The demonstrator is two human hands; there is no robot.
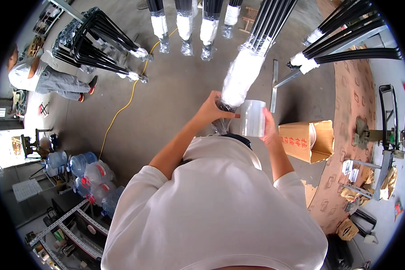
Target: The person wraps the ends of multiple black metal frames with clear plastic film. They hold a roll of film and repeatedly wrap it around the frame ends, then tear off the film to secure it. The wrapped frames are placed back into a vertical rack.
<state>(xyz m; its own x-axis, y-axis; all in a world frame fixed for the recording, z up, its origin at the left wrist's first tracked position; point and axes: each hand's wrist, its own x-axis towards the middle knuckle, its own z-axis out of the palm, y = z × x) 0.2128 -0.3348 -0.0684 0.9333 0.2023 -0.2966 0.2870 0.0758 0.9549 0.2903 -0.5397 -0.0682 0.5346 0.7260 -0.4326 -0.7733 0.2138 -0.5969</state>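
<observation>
A bundle of black tubes (pixel 271 22) hangs in front of me, its lower part wrapped in white sheeting (pixel 243 78) and clear film. My left hand (pixel 211 110) is closed around the bundle's lower tip, where loose clear film (pixel 221 125) trails below the fingers. In my right hand (pixel 270 128) is a roll of clear stretch film (pixel 253 118), held upright just right of that tip. The right fingers are partly hidden behind the roll.
More wrapped tube bundles (pixel 209 31) hang ahead, at far left and far right. An open cardboard box (pixel 297 139) stands right of me. A yellow cable (pixel 121 109) crosses the floor at left. Water bottles (pixel 99 173) are piled at lower left; another person (pixel 49 76) is at far left.
</observation>
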